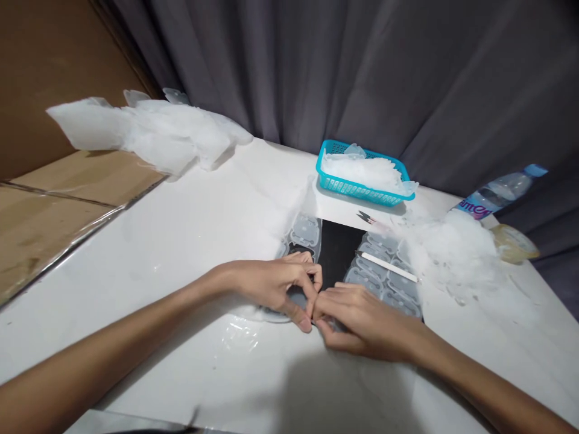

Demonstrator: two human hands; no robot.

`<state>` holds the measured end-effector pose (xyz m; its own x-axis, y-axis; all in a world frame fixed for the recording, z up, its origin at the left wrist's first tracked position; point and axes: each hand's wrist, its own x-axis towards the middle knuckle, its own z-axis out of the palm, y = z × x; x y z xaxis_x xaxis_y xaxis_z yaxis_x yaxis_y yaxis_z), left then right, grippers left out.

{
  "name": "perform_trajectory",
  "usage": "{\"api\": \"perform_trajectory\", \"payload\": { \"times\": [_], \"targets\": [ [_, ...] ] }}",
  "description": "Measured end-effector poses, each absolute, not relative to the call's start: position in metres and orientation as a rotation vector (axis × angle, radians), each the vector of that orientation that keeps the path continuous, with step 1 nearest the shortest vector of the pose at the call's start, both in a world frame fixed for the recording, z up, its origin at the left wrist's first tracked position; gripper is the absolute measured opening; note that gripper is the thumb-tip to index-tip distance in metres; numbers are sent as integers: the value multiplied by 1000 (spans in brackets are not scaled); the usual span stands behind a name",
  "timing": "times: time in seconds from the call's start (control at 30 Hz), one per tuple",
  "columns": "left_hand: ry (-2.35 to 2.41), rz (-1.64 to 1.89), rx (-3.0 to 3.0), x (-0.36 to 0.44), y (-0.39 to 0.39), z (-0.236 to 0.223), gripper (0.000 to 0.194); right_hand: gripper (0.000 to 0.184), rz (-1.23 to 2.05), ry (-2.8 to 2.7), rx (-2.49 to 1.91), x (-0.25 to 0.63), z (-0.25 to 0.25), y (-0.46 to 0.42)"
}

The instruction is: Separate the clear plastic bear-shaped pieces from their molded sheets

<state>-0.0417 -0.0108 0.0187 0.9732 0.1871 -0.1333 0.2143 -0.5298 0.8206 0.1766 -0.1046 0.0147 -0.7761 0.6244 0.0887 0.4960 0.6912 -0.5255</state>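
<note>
My left hand [274,280] and my right hand [362,316] meet over the near end of a black mat [341,247], their fingertips closed and almost touching. Whatever they pinch is hidden by the fingers. Beside my left hand, translucent moulded plastic pieces [306,231] lie in a column along the mat's left side. More of these clear pieces [382,242] cover its right side, beyond my right hand. A slim white pen-like tool with a dark tip [389,266] rests across them. Small thread snips [366,218] lie at the mat's far edge.
A turquoise basket [364,194] holding whitish translucent pieces stands at the back. A white heap [456,253] and a labelled bottle [502,191] are on the right, near a yellowish round object [515,244]. Another whitish pile [181,135] sits back left by cardboard [67,181]. A grey curtain [316,72] hangs behind.
</note>
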Motion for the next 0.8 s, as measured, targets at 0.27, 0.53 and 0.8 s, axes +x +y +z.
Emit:
{"api": "perform_trajectory", "payload": {
  "times": [0.27, 0.53, 0.8],
  "targets": [
    [243, -162, 2135, -43, -6, 31, 28, 10, 429, -2945, -654, 177, 35, -124],
    [284, -82, 1977, -48, -7, 39, 19, 9, 777, -2718, -1161, 176, 31, -107],
    [604, 20, 2045, -38, -18, 25, 29, 11, 497, -2569, -1025, 173, -14, -100]
  ]
}}
